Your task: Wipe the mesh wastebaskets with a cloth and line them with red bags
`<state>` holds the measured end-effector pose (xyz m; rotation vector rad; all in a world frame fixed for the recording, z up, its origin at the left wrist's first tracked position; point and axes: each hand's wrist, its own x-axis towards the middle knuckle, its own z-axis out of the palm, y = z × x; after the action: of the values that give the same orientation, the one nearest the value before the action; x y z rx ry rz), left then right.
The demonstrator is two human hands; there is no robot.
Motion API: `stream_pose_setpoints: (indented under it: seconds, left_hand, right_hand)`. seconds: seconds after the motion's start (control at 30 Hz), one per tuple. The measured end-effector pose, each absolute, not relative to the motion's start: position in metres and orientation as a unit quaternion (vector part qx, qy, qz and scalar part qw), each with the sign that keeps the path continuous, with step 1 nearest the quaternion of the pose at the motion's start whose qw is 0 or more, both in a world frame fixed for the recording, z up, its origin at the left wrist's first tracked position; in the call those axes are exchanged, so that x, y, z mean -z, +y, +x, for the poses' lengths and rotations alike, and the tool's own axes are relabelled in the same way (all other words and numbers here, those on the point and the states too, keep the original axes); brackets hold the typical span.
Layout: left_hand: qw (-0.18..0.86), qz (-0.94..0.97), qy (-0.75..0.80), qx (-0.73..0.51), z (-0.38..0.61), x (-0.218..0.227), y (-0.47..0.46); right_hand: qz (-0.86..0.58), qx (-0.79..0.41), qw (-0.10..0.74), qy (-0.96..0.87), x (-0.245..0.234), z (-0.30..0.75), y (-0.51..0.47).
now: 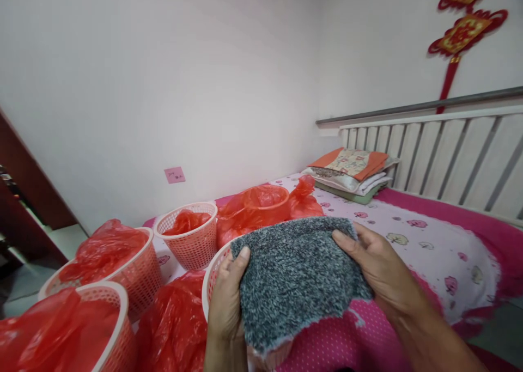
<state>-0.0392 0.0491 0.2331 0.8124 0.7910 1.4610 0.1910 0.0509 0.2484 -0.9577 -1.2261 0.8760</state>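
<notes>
A fuzzy dark grey cloth with ragged edges is held up in front of me by both hands. My left hand grips its left edge, the thumb on the near face and the other fingers behind. At the upper right, my right hand pinches the cloth with its thumb on top; its other fingers are partly hidden behind. Directly behind the cloth is a pink-and-white plastic basket, mostly covered from view. Pink dotted fabric shows below the cloth.
Pink perforated baskets with red plastic bags stand on the left. A bagged basket is farther back. Folded bedding lies on the patterned bedsheet by the white slatted headboard. A pink note is on the wall.
</notes>
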Motion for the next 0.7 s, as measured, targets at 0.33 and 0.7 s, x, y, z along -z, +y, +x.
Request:
stream_pose_setpoints:
  seconds: [0.33, 0.7]
  left_hand:
    - [0.473, 0.549, 0.391, -0.567, -0.061, -0.234, 0.036]
    - [0.431, 0.647, 0.398, -0.487, -0.064, -0.241, 0.034]
  right_hand:
    - [-0.380, -0.355, 0.622, -0.585, -0.221, 0.193, 0.048]
    - [-0.354, -0.531, 0.451, -0.623, -0.206, 0.165, 0.019]
